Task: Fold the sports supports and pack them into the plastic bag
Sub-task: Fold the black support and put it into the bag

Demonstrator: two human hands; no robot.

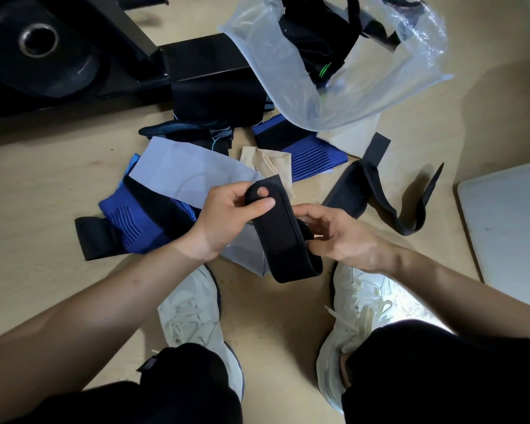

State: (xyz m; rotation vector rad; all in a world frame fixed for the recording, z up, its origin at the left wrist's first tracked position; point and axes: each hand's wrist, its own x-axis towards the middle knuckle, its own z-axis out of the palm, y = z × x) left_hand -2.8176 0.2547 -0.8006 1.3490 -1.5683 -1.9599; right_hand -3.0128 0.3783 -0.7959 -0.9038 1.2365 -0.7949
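While left hand (227, 221) pinches top end of black strap (280, 237) and right hand (343, 237) grips its side, person should fold ends flush, press flat before plastic bag (364, 96).

Floor (43, 185): pale wood. Black metal frame (196, 56) stands beyond and left of the grip. White panel (508, 228) lies right.

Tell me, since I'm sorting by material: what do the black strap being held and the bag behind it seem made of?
The black strap looks like matte, padded neoprene-type fabric: soft fold, bound edges; exact fibre unclear. The bag looks like thin, glossy clear plastic film: it crinkles, glints and shows dark supports inside.
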